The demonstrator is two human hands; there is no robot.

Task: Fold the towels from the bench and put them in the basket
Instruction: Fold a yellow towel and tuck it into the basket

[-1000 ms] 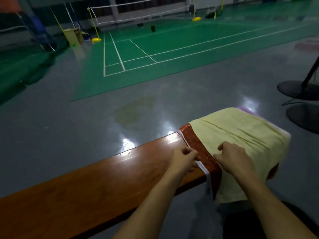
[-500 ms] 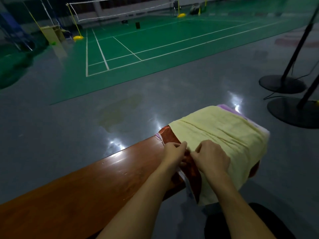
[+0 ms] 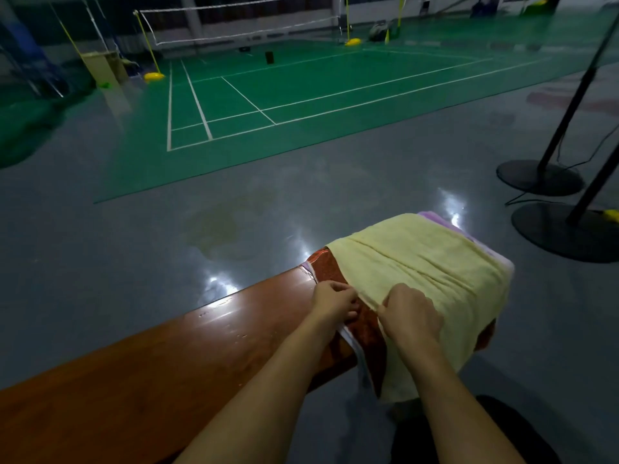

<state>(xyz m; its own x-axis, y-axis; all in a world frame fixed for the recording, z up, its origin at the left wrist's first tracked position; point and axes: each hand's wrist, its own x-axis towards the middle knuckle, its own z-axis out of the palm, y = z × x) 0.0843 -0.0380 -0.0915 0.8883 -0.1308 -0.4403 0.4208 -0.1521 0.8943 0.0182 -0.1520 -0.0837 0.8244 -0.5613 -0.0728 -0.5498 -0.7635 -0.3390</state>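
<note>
Several towels lie stacked over the right end of a glossy brown wooden bench (image 3: 140,380); a pale yellow towel (image 3: 425,272) is on top, draped over both the far and near edges; under it shows a rust-red patterned towel (image 3: 366,333), with a thin white edge (image 3: 351,346) hanging beside it at the near side, and a purple towel (image 3: 435,217) peeking out at the far side of the pile. Both forearms reach in from the bottom; the left hand (image 3: 335,301) has its fingers curled in, gripping the left edge of the pile where the red towel meets the yellow one, though exactly which layer it holds I cannot tell; the right hand (image 3: 410,316), just beside it, pinches the left edge of the yellow towel with curled fingers, and the cloth puckers there. No basket is in view. Beyond the bench spreads a shiny grey floor (image 3: 134,249); further off, a green badminton court (image 3: 301,105) with white lines and a net (image 3: 234,25) on yellow-based posts; two black round-based stands (image 3: 539,177) are on the floor to the right, well apart from the bench.
</note>
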